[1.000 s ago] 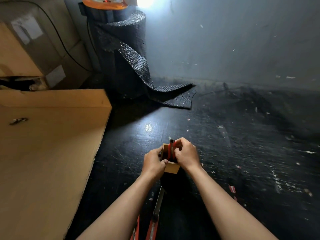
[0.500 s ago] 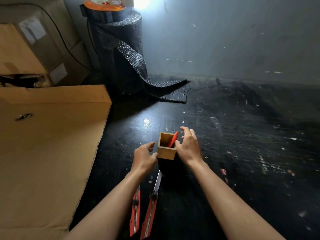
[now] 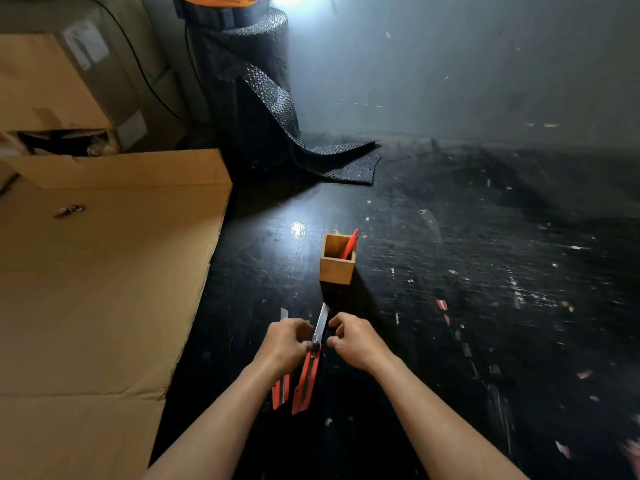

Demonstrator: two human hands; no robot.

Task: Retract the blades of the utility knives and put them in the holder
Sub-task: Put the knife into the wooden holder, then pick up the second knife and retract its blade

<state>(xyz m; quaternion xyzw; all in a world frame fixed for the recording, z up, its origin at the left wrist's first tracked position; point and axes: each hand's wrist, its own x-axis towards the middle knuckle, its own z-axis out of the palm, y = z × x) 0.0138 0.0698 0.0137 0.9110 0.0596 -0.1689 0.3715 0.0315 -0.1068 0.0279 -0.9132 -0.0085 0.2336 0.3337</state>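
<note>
A small wooden holder (image 3: 336, 270) stands on the dark floor with one red utility knife (image 3: 348, 244) leaning in its right corner. Nearer to me, two red utility knives lie on the floor with blades out. On the right-hand knife (image 3: 306, 379), whose long blade (image 3: 322, 322) points at the holder, my left hand (image 3: 285, 342) pinches the slider end. My right hand (image 3: 358, 337) hovers just right of that blade, fingers curled, holding nothing. The left-hand knife (image 3: 280, 391) is partly hidden under my left hand.
A large flat cardboard sheet (image 3: 104, 289) covers the floor on the left, with boxes (image 3: 52, 81) behind it. A roll of dark bubble wrap (image 3: 249, 98) stands at the back against the wall. Small scraps litter the floor on the right.
Both hands left the holder, where a red knife now rests, and dropped back toward me onto the knives on the floor. My left hand has taken hold of the right-hand knife.
</note>
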